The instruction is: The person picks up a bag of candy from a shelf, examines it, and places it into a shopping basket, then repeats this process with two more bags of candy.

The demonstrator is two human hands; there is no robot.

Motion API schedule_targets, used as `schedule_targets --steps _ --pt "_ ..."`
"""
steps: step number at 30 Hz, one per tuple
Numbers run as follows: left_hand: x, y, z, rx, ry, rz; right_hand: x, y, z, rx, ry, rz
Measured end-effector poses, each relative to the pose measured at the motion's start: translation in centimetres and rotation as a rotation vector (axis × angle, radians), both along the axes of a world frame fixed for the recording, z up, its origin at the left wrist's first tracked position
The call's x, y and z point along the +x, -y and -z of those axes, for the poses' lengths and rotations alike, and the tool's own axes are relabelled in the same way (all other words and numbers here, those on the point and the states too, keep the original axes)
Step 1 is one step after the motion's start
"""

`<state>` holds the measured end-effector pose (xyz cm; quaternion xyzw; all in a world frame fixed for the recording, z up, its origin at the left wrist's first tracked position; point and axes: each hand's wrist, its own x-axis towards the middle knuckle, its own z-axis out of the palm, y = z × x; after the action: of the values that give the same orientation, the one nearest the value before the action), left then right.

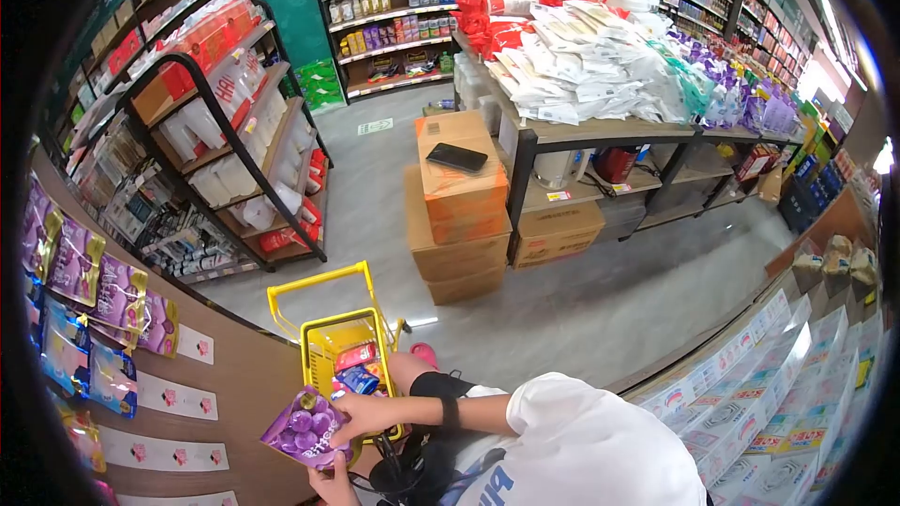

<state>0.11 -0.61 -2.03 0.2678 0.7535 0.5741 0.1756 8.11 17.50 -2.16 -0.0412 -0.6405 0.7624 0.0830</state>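
A purple snack packet with grapes printed on it point(305, 429) is held over the near side of a yellow shopping basket point(317, 342). My right hand point(361, 417), with a dark band on its wrist, grips the packet's right side. Below, my left hand point(330, 483) pinches its lower edge with the thumb on the front; part of that hand is cut off by the frame's bottom. Inside the basket lie a red packet point(356, 356) and a blue packet point(359, 379), partly covered by my right hand and the purple packet.
Purple packets point(120, 295) and blue packets point(112, 377) hang on the left display. Stacked cardboard boxes point(459, 258) stand ahead with a black phone point(457, 157) on top. A table holds piled white packets point(581, 61). Clear dividers point(750, 394) line the right side.
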Motion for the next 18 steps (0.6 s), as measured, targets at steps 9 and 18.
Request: schedule_targets --steps 9,18 --pt "-0.1 -0.3 1.4 0.127 0.097 0.083 -1.1 0.7 3.0 0.345 -0.030 0.084" --pt "0.3 -0.5 0.3 0.178 0.147 0.049 -0.6 0.1 2.0 0.398 0.082 0.004"
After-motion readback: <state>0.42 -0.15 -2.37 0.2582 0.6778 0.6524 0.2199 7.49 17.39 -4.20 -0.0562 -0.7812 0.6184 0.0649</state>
